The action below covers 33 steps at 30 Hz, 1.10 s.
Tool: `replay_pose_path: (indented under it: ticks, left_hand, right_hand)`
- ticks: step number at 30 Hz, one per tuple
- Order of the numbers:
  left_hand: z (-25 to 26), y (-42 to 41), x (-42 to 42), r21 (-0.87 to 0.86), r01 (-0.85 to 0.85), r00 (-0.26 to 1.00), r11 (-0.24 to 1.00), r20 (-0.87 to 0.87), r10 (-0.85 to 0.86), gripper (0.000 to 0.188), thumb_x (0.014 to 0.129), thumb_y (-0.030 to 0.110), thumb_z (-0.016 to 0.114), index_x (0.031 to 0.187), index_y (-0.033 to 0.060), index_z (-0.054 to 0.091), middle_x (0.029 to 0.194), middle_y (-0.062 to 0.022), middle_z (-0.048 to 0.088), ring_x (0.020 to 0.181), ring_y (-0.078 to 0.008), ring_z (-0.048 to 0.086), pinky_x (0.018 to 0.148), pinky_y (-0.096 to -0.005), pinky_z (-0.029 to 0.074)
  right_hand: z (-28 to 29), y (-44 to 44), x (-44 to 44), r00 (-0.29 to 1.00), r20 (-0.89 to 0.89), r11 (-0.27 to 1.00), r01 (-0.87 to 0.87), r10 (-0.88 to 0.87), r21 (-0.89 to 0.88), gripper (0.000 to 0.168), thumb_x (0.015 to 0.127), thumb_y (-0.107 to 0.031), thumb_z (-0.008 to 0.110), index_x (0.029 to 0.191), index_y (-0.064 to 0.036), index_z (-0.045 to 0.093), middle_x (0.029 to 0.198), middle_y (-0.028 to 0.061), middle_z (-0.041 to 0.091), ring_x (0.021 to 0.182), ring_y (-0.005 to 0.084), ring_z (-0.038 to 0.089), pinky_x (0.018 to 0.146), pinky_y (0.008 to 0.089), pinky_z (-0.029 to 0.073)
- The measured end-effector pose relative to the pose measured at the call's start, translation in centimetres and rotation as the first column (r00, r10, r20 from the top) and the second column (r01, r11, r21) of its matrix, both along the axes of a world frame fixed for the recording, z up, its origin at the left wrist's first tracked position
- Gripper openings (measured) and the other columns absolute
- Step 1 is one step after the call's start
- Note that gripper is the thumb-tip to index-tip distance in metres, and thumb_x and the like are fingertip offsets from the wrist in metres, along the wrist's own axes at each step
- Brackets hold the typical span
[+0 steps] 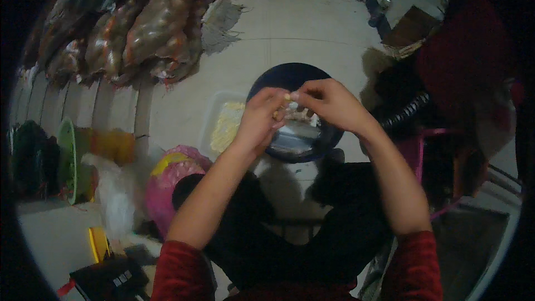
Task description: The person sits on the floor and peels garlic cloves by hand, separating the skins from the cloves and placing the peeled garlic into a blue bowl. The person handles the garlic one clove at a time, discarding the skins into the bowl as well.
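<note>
My left hand [262, 116] and my right hand [326, 102] meet above a dark round basin [273, 76]. Between their fingertips is a small pale yellow piece [287, 97], perhaps a peeled clove or kernel; its kind is not clear. Another small yellowish piece [275, 115] shows against the curled fingers of my left hand. Inside the basin lie a clear plastic tray [294, 140] and some pale brownish bits [299, 113]. Left of the basin, partly behind my left hand, a white rectangular tray [205, 127] on the floor holds many pale yellow pieces [225, 127].
Full mesh sacks [161, 25] stand at the upper left. A pink plastic bag [156, 194] is beside my left forearm, with a whitish plastic bag [117, 200] and a green basin [67, 161] farther left. A pink-edged frame [420, 154] stands on the right.
</note>
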<state>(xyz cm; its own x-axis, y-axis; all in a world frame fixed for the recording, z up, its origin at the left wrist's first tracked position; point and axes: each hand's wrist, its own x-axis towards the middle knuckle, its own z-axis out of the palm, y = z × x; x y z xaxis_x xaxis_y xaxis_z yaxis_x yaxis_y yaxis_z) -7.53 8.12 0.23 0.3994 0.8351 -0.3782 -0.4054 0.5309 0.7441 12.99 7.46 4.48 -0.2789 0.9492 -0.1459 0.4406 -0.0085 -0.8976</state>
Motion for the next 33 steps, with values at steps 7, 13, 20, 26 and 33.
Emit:
replay_pose_path:
  ticks: [7,13,20,26,33]
  left_hand:
    - [1.3,1.8,-3.8,0.051,0.285,0.958,0.957,-0.062,-0.281,0.011,0.104,0.017,0.059,0.105,0.0059,0.062,0.08,0.0017,0.058,0.059,-0.0048,0.04,0.055,-0.0218,0.034]
    - [1.2,3.5,-9.4,0.154,0.388,0.709,0.909,-0.68,-0.188,0.015,0.098,0.018,0.063,0.101,0.0044,0.068,0.08,0.0017,0.059,0.06,-0.0044,0.045,0.053,-0.0212,0.032]
    - [0.5,4.5,-12.5,0.069,0.296,0.635,0.953,-0.759,-0.143,0.021,0.101,0.022,0.062,0.107,0.0037,0.071,0.077,0.0039,0.052,0.061,-0.0055,0.041,0.052,-0.0228,0.031]
    - [0.1,4.1,-8.0,-0.003,0.181,0.961,0.983,-0.211,-0.178,0.041,0.108,0.041,0.052,0.119,0.0048,0.066,0.081,0.0022,0.054,0.064,-0.0089,0.045,0.054,-0.0244,0.036]
    - [-1.6,2.7,-0.5,-0.202,0.213,0.92,0.956,0.371,-0.126,0.061,0.108,0.057,0.037,0.125,0.003,0.061,0.111,-0.0095,0.068,0.099,-0.0216,0.068,0.088,-0.0368,0.056]
  right_hand:
    - [0.1,-0.2,-1.7,0.979,0.006,0.97,-0.203,0.204,0.134,0.022,0.098,-0.022,0.067,0.095,-0.001,0.07,0.078,0.0133,0.071,0.07,0.0264,0.067,0.066,0.0385,0.05]
    - [0.4,0.1,-2.3,0.923,0.359,0.946,-0.23,0.137,0.23,0.017,0.096,-0.017,0.064,0.106,-0.005,0.072,0.091,0.0162,0.074,0.086,0.0367,0.071,0.078,0.0457,0.055]
    - [-0.6,0.4,-1.5,0.865,0.494,0.966,-0.046,-0.089,0.255,0.02,0.096,-0.017,0.06,0.111,-0.01,0.072,0.1,0.0164,0.075,0.095,0.038,0.07,0.084,0.0496,0.055]
    - [-0.4,0.6,-1.8,0.955,0.278,0.939,-0.001,-0.101,0.344,0.023,0.096,-0.02,0.064,0.115,-0.01,0.071,0.11,0.0185,0.07,0.104,0.038,0.067,0.092,0.0481,0.053]
    - [-0.9,-0.3,-2.8,0.946,0.314,0.862,-0.22,0.075,0.457,0.037,0.09,-0.022,0.075,0.124,-0.009,0.07,0.131,0.0152,0.06,0.118,0.0331,0.062,0.102,0.0392,0.05]
